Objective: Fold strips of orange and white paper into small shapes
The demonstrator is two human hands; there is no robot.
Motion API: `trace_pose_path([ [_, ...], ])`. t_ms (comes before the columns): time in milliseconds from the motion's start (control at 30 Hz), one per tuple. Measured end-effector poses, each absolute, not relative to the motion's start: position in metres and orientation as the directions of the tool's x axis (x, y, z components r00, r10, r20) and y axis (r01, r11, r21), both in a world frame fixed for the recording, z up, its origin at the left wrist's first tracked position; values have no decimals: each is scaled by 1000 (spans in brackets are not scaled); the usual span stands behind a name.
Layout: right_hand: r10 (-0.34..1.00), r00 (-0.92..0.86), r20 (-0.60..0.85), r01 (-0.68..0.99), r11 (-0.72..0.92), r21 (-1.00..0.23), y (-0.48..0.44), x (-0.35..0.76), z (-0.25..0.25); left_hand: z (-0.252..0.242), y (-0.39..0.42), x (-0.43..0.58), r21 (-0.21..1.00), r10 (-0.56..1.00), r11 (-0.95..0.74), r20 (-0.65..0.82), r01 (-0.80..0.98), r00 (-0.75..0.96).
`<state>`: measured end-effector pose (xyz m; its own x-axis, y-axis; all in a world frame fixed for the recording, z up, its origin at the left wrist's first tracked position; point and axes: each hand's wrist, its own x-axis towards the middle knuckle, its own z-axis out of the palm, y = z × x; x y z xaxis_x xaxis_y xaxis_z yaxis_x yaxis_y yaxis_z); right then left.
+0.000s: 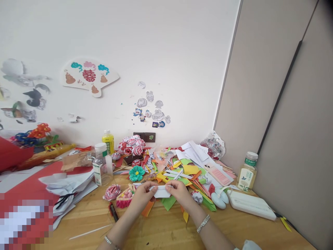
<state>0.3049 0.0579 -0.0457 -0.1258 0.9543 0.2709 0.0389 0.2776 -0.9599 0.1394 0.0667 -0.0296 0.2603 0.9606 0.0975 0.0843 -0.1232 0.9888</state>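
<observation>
Between my two hands is a small folded piece of white paper (161,192), held above the front of a heap of coloured paper scraps (169,203). My left hand (145,193) pinches its left edge with thumb and fingers. On the opposite edge, my right hand (178,191) grips it the same way. Just left of my left hand sit a small basket with pink trim (124,197) and a pink paper rose (111,192). A crumpled white-and-red paper ball (197,197) lies to the right of my right hand.
A clear bottle (101,166) stands left, a drink bottle (247,173) right. A white power-bank-like device (252,204) and a pink phone (218,174) lie on the right. Paper roses (131,145) are piled against the wall. A red marker (113,211) rests beside my left forearm.
</observation>
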Motion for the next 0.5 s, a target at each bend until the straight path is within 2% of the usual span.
trace_pose_path([
  [300,952,-114,283,83,293,-953,59,306,-46,-33,69,140,993,973,-60,34,107,226],
  [500,951,-125,284,63,294,-954,59,307,-47,-28,65,140,994,973,-65,44,84,228],
])
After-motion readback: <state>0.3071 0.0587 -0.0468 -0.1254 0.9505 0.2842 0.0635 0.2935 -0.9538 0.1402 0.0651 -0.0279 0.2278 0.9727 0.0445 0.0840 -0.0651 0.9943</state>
